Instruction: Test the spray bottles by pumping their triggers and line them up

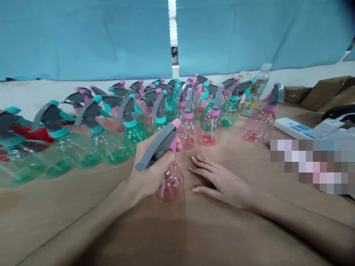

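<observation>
Dozens of spray bottles [133, 129] crowd the far and left part of the brown table [194, 236], green ones with teal collars mostly to the left, pink ones nearer the middle, all with grey trigger heads. They stand close together and hem in the space behind and to the left of the left hand [145, 168]. Bare table surface lies in front of both hands toward the near edge, and another open stretch runs to the right of the right hand [222, 181] as far as a white power strip [294, 131]. One lone pink bottle [257, 125] stands apart at the right, just in front of that strip, with cardboard boxes [327, 96] farther back by a blue curtain [83, 37]. The left hand has its fingers curled snugly round the neck and shoulder of a pink spray bottle [170, 183], which sits near the middle of the table, just in front of the crowd. This bottle is clear pink plastic with a ribbed, rounded body, its base seemingly on the table. Its grey trigger head [156, 149] slants down to the left over the knuckles and ends in a pink nozzle at the top. The right hand lies flat on the table just beside the bottle, palm down, fingers stretched out and slightly spread, gripping nothing.
</observation>
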The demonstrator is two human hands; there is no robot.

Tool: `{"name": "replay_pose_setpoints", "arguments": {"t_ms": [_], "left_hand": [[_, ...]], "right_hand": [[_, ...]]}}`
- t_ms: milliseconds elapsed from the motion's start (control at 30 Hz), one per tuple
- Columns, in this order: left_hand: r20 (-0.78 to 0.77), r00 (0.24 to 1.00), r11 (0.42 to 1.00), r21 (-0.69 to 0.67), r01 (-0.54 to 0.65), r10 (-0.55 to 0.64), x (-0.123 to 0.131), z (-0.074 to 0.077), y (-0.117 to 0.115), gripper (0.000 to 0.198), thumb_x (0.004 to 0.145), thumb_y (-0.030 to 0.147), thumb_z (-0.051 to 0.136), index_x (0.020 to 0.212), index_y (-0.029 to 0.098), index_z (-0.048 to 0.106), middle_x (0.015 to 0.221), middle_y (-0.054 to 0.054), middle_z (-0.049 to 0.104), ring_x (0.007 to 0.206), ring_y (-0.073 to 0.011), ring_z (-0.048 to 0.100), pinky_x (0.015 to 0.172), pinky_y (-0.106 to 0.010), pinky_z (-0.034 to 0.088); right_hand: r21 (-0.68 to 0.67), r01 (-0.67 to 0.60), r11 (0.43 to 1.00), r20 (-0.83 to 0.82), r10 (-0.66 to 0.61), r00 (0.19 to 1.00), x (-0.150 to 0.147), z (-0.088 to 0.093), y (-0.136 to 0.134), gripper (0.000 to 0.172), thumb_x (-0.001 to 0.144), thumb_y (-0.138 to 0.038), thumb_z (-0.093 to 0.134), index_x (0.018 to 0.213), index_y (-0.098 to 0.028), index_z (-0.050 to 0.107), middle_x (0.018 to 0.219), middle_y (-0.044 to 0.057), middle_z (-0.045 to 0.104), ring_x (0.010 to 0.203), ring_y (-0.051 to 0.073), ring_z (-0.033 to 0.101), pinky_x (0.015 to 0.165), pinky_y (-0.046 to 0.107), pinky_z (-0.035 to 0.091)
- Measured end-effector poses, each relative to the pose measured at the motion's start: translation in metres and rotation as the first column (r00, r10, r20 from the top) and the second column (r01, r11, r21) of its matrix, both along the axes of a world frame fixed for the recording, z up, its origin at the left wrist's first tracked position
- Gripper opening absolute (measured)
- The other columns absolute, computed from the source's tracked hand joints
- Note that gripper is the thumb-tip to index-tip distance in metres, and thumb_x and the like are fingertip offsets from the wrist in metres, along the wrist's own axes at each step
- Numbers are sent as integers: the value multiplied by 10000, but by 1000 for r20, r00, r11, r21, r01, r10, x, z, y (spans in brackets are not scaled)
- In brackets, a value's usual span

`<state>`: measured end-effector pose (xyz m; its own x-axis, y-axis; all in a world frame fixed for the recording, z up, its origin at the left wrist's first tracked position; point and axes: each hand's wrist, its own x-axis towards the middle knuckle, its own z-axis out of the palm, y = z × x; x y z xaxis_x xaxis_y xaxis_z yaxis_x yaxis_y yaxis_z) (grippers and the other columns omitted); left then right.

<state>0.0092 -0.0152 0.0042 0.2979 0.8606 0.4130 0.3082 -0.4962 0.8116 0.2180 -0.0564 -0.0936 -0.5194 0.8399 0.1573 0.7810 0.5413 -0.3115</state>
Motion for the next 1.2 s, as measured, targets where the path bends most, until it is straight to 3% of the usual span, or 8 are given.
{"name": "replay_pose_setpoints", "arguments": {"t_ms": [100,233,433,633,800,1000,1100,1200], "left_hand": [[-13,999,999,3,39,-39,0,-1,1,110,698,153,492,713,242,556,696,26,565,610,-156,505,558,-274,409],[-7,999,999,19,-48,48,2,-6,1,96,720,184,509,760,254,561,615,49,499,541,-142,474,499,-261,364],[2,996,996,20,-89,89,4,-12,0,65,759,195,516,775,254,537,664,50,513,607,-145,499,567,-262,387],[23,997,997,-26,-74,75,6,-12,0,171,769,150,519,895,253,572,631,58,516,554,-143,487,541,-271,367],[45,997,998,-9,-67,68,8,-13,-1,275,805,178,534,1057,273,590,718,43,574,670,-166,545,603,-269,412],[59,997,999,14,-46,45,19,-17,-6,263,786,137,541,1016,256,586,746,44,586,683,-147,556,651,-258,440],[114,993,1000,7,8,-8,34,-22,-11,274,770,113,540,1005,250,567,767,50,588,663,-127,552,642,-242,455],[138,987,997,0,82,-82,52,-25,-13,220,787,117,530,973,234,545,796,34,590,723,-137,584,687,-259,477]], "right_hand": [[1,2,1000,-2,-2,1000,0,0,0,676,908,-609,372,1390,-142,454,1506,113,342,1410,268,254,1136,474,264],[11,-1,1000,-11,1,1000,0,-1,0,666,909,-600,385,1382,-138,464,1502,121,347,1405,272,267,1135,480,266],[10,-1,1000,-11,1,1000,1,-1,0,657,911,-590,393,1383,-138,462,1500,119,354,1408,268,260,1134,476,274],[4,4,1000,-2,-4,1000,-1,1,-1,657,913,-590,388,1371,-127,478,1494,138,358,1404,278,268,1130,485,277],[-20,-13,1000,-14,13,1000,1,6,1,653,909,-573,417,1360,-105,485,1478,166,380,1394,300,289,1120,499,289],[-64,-17,998,-126,9,992,-1,20,-2,657,878,-559,503,1371,-131,435,1418,158,470,1287,292,453,1038,468,407],[-139,9,990,-191,-36,981,-3,31,-8,673,799,-613,581,1275,-146,491,1229,151,611,1081,301,596,886,463,504],[-183,8,983,-284,-60,957,2,41,-17,668,739,-614,649,1227,-188,487,1104,107,657,953,281,640,787,426,532]]}}
